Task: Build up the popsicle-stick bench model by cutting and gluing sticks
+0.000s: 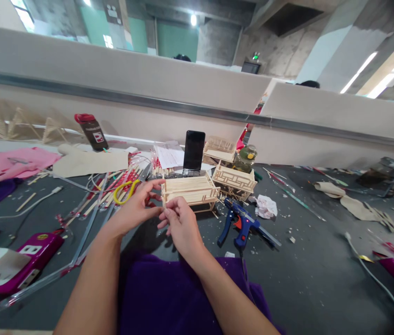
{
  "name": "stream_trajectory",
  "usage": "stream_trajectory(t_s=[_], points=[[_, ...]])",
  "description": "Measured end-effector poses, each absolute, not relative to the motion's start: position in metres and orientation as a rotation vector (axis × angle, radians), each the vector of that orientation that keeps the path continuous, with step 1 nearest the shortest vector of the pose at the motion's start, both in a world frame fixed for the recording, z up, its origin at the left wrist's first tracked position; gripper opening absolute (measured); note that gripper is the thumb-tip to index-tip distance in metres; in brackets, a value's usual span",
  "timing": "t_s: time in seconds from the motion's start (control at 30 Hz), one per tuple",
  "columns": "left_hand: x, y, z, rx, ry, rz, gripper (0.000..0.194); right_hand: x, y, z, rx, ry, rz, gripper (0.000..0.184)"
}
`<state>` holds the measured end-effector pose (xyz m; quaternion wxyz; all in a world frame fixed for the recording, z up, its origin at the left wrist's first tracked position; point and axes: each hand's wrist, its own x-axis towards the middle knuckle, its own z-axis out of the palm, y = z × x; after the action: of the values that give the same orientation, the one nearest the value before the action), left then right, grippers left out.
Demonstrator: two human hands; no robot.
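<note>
A small openwork model made of thin wooden sticks (191, 188), shaped like a bench or bed, stands in front of me. My left hand (143, 204) curls around its left end, fingers at the back corner and thumb near the front. Thumb and forefinger of my right hand (182, 225) pinch at the model's front left corner; any small piece between them is hidden. Behind it a black phone (194, 151) is propped upright. To the right sits a similar stick model with lattice sides (234, 179). A blue glue gun (242, 223) lies nearby.
Yellow-handled scissors (125, 191) lie among loose sticks and plastic wrap, left of my hands. A magenta power strip (25, 263) is at the left. Crumpled paper (266, 207) and a green-lidded jar (245, 159) are on the right. A purple cloth (172, 298) lies under my forearms.
</note>
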<state>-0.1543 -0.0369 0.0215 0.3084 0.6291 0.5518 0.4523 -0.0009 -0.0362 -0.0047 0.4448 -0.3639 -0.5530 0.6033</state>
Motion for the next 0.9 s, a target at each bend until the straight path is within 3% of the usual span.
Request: stream_trajectory(t_s=[0.13,0.4,0.9], points=[[-0.157,-0.035,0.019,1.54,1.427,1.131,0.068,-0.007,-0.035,-0.016,-0.848,-1.155,1.527,0.01],[-0.162,-0.041,0.027,1.433,1.441,1.145,0.026,-0.005,-0.039,-0.019,-0.798,-0.907,1.729,0.021],[-0.153,-0.041,0.032,1.615,1.584,1.164,0.024,-0.009,-0.035,-0.026,-0.787,-0.934,1.694,0.024]])
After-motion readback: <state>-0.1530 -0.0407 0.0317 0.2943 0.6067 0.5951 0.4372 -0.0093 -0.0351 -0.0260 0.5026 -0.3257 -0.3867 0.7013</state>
